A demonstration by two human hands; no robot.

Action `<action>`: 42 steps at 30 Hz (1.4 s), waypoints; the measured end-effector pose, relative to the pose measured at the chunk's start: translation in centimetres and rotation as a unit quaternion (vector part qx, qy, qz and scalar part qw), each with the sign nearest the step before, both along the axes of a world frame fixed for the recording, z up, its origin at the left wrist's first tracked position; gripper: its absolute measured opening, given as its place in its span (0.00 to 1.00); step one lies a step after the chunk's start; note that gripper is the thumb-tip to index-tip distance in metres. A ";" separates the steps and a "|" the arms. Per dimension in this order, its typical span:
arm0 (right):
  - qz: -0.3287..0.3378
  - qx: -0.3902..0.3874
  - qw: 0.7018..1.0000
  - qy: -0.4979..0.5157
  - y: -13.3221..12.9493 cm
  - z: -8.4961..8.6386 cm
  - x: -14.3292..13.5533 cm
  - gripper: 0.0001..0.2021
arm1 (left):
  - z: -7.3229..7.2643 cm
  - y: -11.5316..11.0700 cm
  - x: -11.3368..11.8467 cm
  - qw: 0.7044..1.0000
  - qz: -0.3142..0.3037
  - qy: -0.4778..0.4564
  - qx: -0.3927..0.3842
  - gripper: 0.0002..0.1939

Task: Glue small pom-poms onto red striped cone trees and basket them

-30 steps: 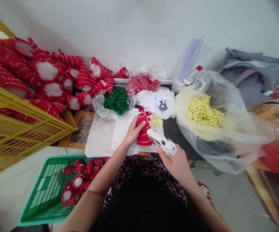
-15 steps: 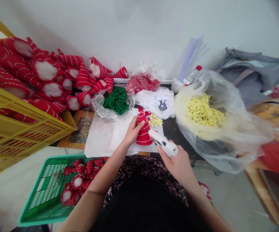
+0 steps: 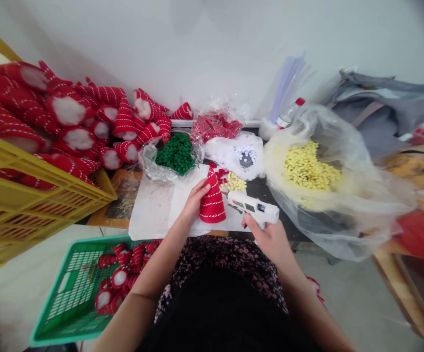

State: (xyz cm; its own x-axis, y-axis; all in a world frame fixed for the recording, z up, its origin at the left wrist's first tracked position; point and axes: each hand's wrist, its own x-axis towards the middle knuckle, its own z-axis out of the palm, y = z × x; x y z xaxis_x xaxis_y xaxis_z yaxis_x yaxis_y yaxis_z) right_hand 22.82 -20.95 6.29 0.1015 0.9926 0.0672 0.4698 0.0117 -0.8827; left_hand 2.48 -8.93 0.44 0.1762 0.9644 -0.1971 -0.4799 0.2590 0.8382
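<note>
A red cone (image 3: 212, 203) with white stitched stripes stands on white paper (image 3: 153, 205), its tip away from me. My left hand (image 3: 195, 200) grips its left side. In my right hand (image 3: 268, 238) is a white glue gun (image 3: 254, 206), its nozzle pointing left at the cone's right edge; whether they touch is unclear. Small yellow balls (image 3: 235, 182) and a few red pieces (image 3: 221, 175) lie just beyond the nozzle. Behind the paper are green pompoms (image 3: 177, 154) in a clear bag and white balls (image 3: 247, 155) on white plastic.
Red striped cones with white stuffing (image 3: 68, 108) fill a yellow crate (image 3: 32, 195) at left. A green basket (image 3: 63, 293) holds more below. At right sit a bag of yellow balls (image 3: 310, 166), a bottle (image 3: 288, 115) and a grey bag (image 3: 373, 107). Red packets (image 3: 217, 126) lie near the wall.
The cone has shifted slightly left and tilted with my left hand. The glue gun has turned more level, its side now showing, and its rear end has moved right and up.
</note>
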 end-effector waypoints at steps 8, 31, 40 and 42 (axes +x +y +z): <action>0.022 -0.008 1.000 -0.002 0.2 0.1 0.0 0.19 | 0.1 -0.1 0.1 0.999 -0.006 -0.032 0.003 0.26; -0.009 0.088 0.995 -0.044 0.5 1.1 -1.3 0.16 | -0.4 -0.2 0.2 0.999 -0.016 -0.036 0.016 0.25; -0.006 0.069 0.996 -0.051 0.6 1.2 -1.6 0.17 | -0.3 -0.4 0.2 0.998 -0.038 -0.023 0.039 0.25; -0.008 0.067 0.996 -0.051 0.5 1.1 -1.5 0.17 | -0.4 -0.4 0.3 0.998 -0.042 -0.021 0.043 0.25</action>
State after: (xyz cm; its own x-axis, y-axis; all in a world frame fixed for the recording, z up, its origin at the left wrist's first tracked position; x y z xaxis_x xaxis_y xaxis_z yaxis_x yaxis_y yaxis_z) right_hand 21.27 -20.45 7.42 0.1037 0.9720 0.2106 0.5579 0.1185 -0.8214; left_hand 2.77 -9.29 0.09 0.2636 0.9589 -0.1051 -0.4940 0.2277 0.8391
